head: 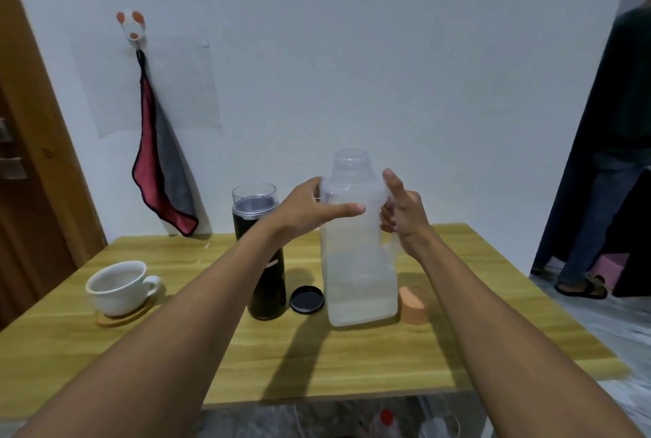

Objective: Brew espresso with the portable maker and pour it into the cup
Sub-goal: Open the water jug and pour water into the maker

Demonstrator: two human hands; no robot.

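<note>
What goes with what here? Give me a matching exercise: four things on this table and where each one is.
Things: 1 white cup; 2 black lid; 3 orange cap; 4 plastic jug.
Places: A gripped by left hand and right hand; B on wooden coaster; C right of the jug; D between espresso maker and jug.
Pairs: 1-B, 2-D, 3-C, 4-A.

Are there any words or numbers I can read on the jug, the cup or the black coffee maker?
None can be read anywhere in this picture.
Black espresso maker: a small pale mark on its side, too blurred to read.
Water jug, white cup, black lid, orange lid: no writing shows.
</note>
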